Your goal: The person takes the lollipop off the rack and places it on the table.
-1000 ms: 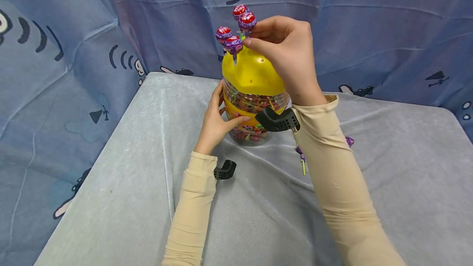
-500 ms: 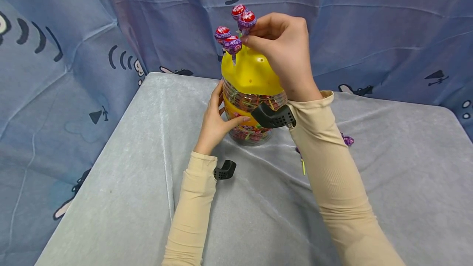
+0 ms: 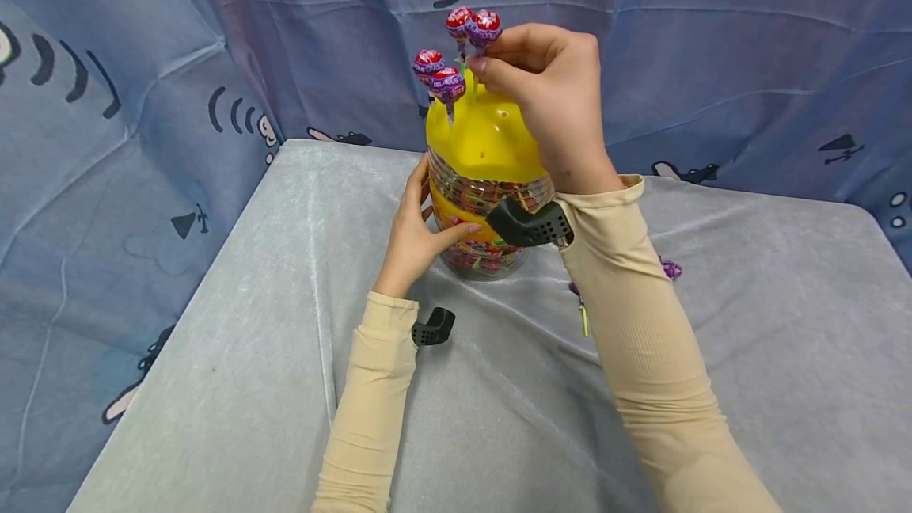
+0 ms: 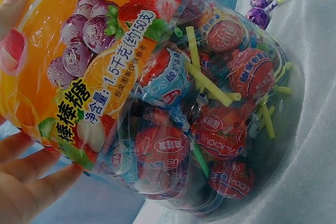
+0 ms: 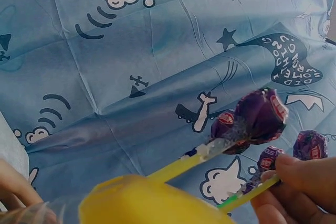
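Note:
A clear plastic jar full of wrapped lollipops, with an orange label and a yellow lid, stands on the table. My left hand holds it from the left, thumb across the front of the label. Above the lid, my right hand pinches a purple-and-red wrapped lollipop just under its head, stick pointing down at the lid. Close beside it another lollipop stands upright on the lid. Two more, one being this front lollipop, stand at the lid's left side.
Several purple lollipops lie on the grey cloth-covered table right of the jar, partly hidden by my right sleeve in the head view. A blue printed curtain hangs behind the table.
My right hand has tilted the pinched lollipop, its head shifting slightly right and up, away from the neighbouring lollipop. My left hand has stayed on the jar.

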`<state>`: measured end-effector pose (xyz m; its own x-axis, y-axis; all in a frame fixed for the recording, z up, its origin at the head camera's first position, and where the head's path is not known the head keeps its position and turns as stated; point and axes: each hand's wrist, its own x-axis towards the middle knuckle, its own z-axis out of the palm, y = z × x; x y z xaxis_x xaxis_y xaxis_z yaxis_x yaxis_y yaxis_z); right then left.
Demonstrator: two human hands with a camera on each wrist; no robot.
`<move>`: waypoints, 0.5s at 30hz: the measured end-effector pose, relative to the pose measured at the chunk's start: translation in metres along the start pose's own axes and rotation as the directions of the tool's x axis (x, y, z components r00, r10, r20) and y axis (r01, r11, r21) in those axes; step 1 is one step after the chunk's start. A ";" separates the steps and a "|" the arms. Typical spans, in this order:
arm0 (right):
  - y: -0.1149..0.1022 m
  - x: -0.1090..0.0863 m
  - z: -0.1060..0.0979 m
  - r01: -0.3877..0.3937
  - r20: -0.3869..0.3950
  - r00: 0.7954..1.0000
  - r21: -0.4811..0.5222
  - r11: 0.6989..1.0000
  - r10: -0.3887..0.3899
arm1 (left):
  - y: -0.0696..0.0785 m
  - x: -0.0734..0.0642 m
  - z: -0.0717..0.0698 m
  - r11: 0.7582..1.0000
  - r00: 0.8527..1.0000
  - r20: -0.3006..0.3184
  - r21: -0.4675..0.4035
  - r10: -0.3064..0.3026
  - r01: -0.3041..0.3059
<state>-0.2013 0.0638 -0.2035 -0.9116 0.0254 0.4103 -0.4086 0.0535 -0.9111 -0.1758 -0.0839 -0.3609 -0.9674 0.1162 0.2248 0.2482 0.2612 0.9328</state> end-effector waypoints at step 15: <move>0.003 0.002 0.000 0.027 -0.078 0.997 0.152 0.988 -0.015 | -0.001 0.000 -0.001 1.000 1.000 -0.002 -0.011 0.022 -0.022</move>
<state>-0.2039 0.0637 -0.2052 -0.8991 0.1026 0.4256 -0.4349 -0.0983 -0.8951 -0.1760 -0.0849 -0.3620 -0.9619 0.1201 0.2458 0.2688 0.2478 0.9308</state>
